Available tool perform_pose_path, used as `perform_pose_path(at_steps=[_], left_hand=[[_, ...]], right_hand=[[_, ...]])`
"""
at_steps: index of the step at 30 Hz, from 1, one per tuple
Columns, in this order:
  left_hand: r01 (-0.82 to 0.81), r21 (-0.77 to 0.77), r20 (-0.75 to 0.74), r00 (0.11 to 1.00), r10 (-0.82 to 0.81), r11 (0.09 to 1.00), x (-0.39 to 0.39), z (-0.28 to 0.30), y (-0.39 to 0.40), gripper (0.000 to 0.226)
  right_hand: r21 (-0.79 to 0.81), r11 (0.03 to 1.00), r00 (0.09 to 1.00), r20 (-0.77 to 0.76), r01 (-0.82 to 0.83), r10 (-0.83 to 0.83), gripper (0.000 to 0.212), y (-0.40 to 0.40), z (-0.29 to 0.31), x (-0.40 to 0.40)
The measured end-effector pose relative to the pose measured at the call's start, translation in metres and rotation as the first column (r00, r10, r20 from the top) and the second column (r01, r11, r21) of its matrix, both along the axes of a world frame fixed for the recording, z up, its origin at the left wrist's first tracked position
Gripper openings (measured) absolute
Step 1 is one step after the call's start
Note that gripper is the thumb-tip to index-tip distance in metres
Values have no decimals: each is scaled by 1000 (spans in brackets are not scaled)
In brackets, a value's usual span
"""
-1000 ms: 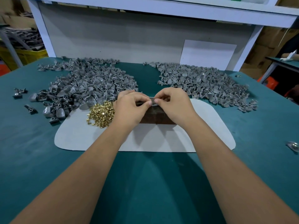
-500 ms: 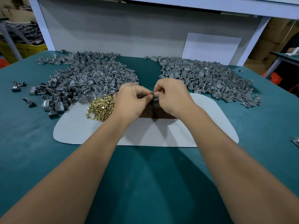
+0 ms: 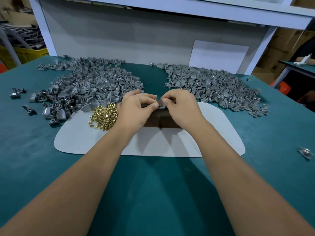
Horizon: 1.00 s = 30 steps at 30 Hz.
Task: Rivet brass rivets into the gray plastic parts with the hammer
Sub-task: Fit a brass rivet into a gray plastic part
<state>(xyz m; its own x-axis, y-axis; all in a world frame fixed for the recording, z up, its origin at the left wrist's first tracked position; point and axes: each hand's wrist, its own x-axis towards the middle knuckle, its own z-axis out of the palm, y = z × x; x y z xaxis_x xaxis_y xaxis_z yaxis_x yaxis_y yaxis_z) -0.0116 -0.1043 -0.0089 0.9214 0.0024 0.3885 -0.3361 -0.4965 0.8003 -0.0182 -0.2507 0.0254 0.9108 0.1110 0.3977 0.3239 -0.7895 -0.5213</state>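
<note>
At the tabletop [image 3: 153, 193] centre, over the dark block [image 3: 160, 120] on the white mat [image 3: 213, 133], your two hands have held nearly the same spot for the last second. They've only closed in and lifted slightly, fingertips now meeting at one point. Read: you're still seating a rivet into a part, so no hammering yet. No hammer in view.

Left hand [image 3: 134, 110]: fingers curled, thumb and index pinched together at the part's 9 o'clock side. Likely on a rivet, but it's too small to confirm.

Right hand [image 3: 180, 108]: fingers curled, clamped on a small gray part [image 3: 161, 105] from its 3 o'clock side. The part sits just above the block's far edge; can't tell if it touches.

Supplies:
- brass rivets [image 3: 104, 119] heaped on the mat, just beside your left hand at its 9 o'clock
- left gray pile [image 3: 85, 87] at 11 o'clock from your hands
- right gray pile [image 3: 213, 87] at 1 o'clock; I can't tell which pile is finished stock

Next call, as I judge it: rivet fully in the hole, part flat on the block, then fetch the hammer.
</note>
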Motion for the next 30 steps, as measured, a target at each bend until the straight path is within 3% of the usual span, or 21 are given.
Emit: perform_pose_path(at_steps=[3, 5, 7, 9, 12, 15, 18, 20, 22, 24, 26, 30], left_hand=[[-3, -8, 1, 1000, 3, 1000, -2, 0, -2, 20], [-12, -6, -5, 1000, 12, 1000, -2, 1, -2, 24], [-18, -7, -14, 1000, 18, 1000, -3, 0, -2, 22], [-21, -21, -24, 1000, 20, 1000, -3, -1, -2, 19], [-26, -16, -24, 999, 26, 1000, -4, -1, -3, 16], [-63, -2, 5, 998, 63, 998, -5, -2, -4, 9], [-112, 16, 29, 993, 111, 994, -5, -3, -6, 6], [-109, 36, 30, 994, 108, 993, -3, -2, -6, 7], [-61, 32, 5, 998, 61, 998, 0, 0, -5, 7], [-3, -11, -48, 999, 3, 1000, 3, 2, -4, 8], [18, -38, -75, 997, -21, 999, 5, 4, -3, 7], [-12, -36, -81, 997, 10, 999, 8, 5, -8, 9]], right_hand=[[246, 965, 995, 19, 93, -101, 19, -16, 3, -12], [315, 931, 983, -34, 183, -182, 18, -34, 4, -20], [198, 932, 951, -123, 304, -284, 27, -55, 4, -31], [-45, 915, 885, -239, 402, -400, 28, -70, 2, -42], [-333, 865, 809, -338, 376, -482, 33, -77, -4, -55], [-480, 827, 834, -293, 294, -467, 24, -73, -9, -63], [-498, 830, 858, -282, 253, -431, 17, -71, -8, -63], [-353, 908, 842, -400, 224, -363, 17, -69, -2, -62], [39, 968, 778, -603, 248, -175, 16, -66, 4, -63], [379, 872, 730, -682, 309, 38, 12, -65, 5, -66], [481, 822, 772, -630, 305, 83, 11, -66, 1, -69], [502, 828, 911, -410, 251, -28, 17, -62, -6, -70]])
